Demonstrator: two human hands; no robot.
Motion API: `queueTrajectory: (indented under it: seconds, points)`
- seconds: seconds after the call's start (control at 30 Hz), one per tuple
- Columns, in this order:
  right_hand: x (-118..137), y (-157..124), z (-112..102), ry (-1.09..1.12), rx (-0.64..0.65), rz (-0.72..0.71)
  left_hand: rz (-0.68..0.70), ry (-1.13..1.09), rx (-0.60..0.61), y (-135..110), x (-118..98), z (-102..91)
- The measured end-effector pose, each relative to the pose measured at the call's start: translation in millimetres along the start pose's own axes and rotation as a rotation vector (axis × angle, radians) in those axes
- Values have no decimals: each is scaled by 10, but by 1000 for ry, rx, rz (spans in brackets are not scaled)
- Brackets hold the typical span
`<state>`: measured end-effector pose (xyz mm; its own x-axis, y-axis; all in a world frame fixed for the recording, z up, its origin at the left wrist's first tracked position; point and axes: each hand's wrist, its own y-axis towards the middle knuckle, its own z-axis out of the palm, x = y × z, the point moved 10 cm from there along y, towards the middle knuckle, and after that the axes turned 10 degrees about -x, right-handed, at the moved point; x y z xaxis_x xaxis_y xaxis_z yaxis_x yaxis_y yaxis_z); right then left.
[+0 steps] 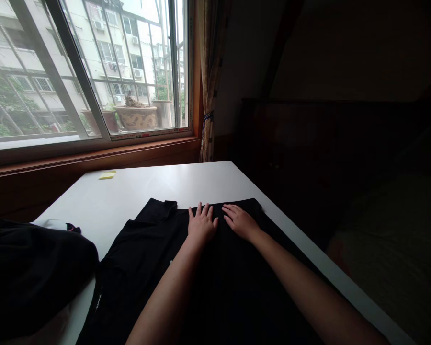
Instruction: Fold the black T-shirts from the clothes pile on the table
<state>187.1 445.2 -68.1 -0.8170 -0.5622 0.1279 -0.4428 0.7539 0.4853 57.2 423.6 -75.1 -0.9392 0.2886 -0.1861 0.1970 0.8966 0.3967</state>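
Observation:
A black garment [154, 258] lies spread flat on a white table [158, 184], running from the near edge toward the middle. My left hand [201, 223] rests palm down on the garment's far part, fingers stretched out and together. Just to its right my right hand [239, 220] also lies flat on the cloth, fingers extended and angled to the left. Both hands are close together, near the garment's far edge. Neither hand grips anything.
A heap of dark clothing [28, 273] sits at the table's near left corner. A small yellow pad [107, 175] lies at the far left by the window sill. A curtain [208, 81] hangs at the window's right; dark furniture stands to the right of the table.

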Motion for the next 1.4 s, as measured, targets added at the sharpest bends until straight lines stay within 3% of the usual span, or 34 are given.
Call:
queueTrajectory:
  seconds: [0.13,0.37,0.5,0.63,0.77,1.17,1.4]
  points:
    - [-297,-67,109,-23,87,105,-14,5,-6,-18,31,-5]
    - [-1199,-350,-30,-140,172,332,-24,5,6,-15,46,2]
    - [-1617,-461,-217,-92,71,470,-24,5,4,-14,48,-2]
    - [-1875,-549,-412,5,-41,597,-23,4,-1,-19,50,0]
    - [-1938,-635,-456,121,-13,668,-23,1,-7,-23,51,1]
    - [-1818,-930,-456,440,212,826,-18,8,-3,-33,44,-20]
    - [-1835,-1075,-726,129,-23,668,-15,13,13,-26,45,-13]
